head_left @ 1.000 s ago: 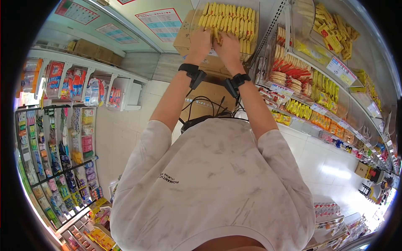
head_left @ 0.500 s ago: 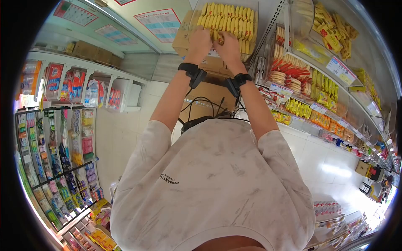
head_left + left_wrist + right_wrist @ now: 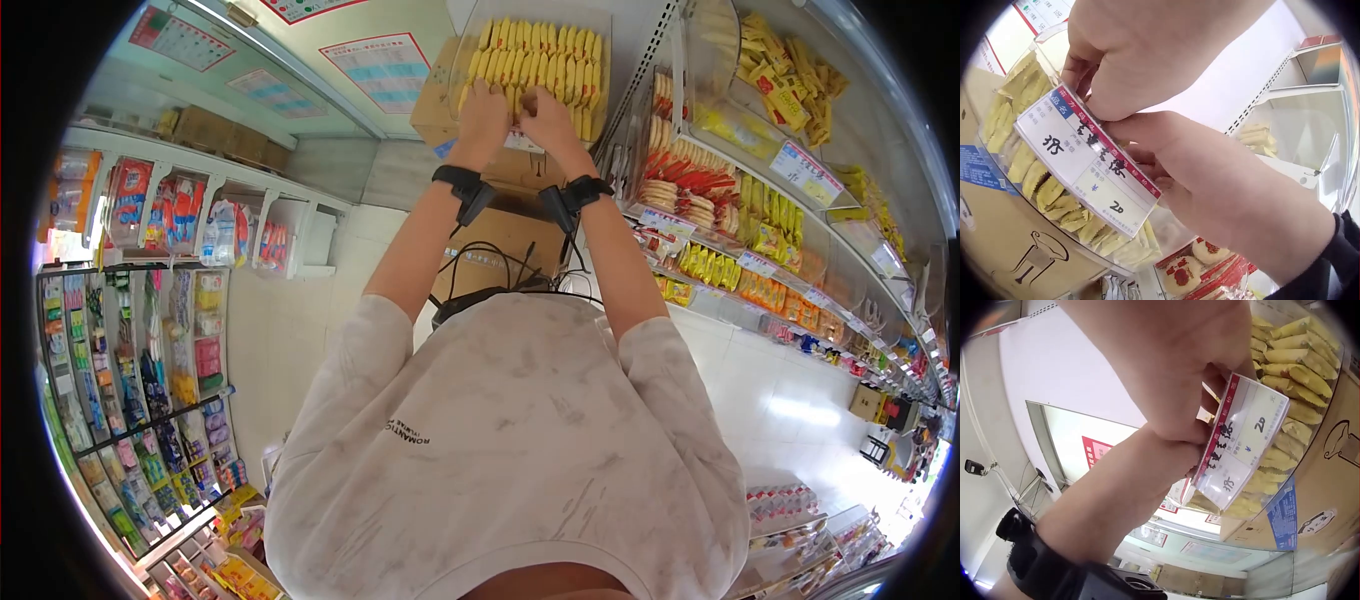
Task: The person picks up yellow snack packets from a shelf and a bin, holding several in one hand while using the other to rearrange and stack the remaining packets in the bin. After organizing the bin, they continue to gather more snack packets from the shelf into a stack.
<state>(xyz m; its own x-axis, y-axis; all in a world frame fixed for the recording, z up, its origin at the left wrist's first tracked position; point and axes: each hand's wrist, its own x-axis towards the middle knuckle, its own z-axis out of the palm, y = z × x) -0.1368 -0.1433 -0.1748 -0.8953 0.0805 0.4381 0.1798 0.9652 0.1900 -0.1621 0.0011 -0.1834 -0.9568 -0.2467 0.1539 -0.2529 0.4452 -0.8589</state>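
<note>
Yellow wrapped snack packets [image 3: 540, 68] stand in close rows in a clear plastic bin [image 3: 606, 30]. My left hand [image 3: 483, 128] and right hand [image 3: 553, 125] reach side by side over the bin's front edge, fingertips down among the nearest packets. In the left wrist view, the left hand [image 3: 1141, 62] bends its fingers behind a price card [image 3: 1088, 159] on the bin's front. Just below it the right hand [image 3: 1191, 162] has its fingers curled behind the same card. The packets and card partly hide both sets of fingertips, and I cannot tell whether they grip a packet.
Cardboard boxes [image 3: 430, 120] stand under and beside the bin. Shelves on the right hold round crackers [image 3: 660, 195] and more yellow packets [image 3: 785, 85]. Bagged goods [image 3: 175, 205] hang at the left. Black cables [image 3: 490, 255] loop near my waist.
The packet that showed between my two hands earlier is no longer seen there. My fingertips have come slightly apart. The whole view has shifted a little, so the bin appears lower.
</note>
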